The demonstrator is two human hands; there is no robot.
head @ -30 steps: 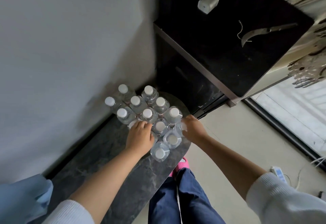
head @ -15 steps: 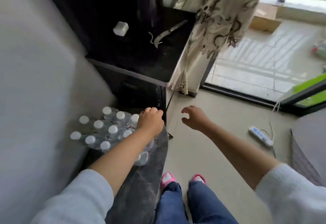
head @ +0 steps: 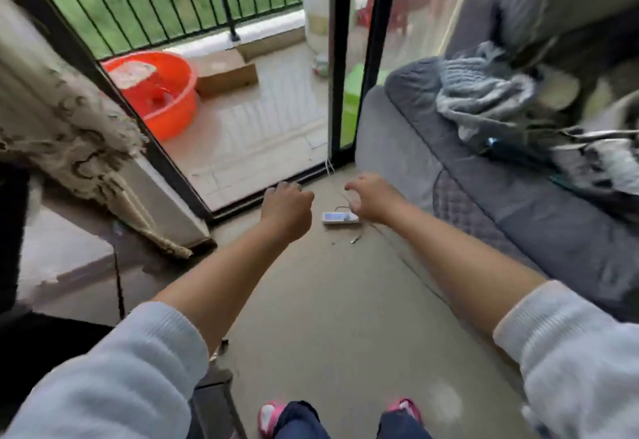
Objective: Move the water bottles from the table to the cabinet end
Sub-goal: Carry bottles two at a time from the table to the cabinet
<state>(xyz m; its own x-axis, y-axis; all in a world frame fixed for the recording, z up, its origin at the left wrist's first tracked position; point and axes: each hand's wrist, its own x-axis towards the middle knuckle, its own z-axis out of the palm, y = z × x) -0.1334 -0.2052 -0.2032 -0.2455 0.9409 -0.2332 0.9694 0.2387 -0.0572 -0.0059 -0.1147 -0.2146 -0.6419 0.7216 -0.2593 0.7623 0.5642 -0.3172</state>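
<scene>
- Both arms reached forward over the bare floor, sleeves pushed back to the forearms
- The left hand was curled loosely, knuckles up, fingers bent under; nothing showed in its grip
- The right hand was half open, fingers hooked downward and spread, holding nothing
- The two hands hung side by side, apart from each other, above the floor near the sliding-door track
- No water bottle appeared anywhere in view, so where the bottles lay relative to either hand could not be told
- A white power strip lay on the floor between and just beyond the hands
- An orange basin and a cardboard box sat outside on the balcony
- A grey sofa with heaped clothes ran along the right
- A patterned curtain hung at the left
- Pink shoes showed at the bottom edge
</scene>
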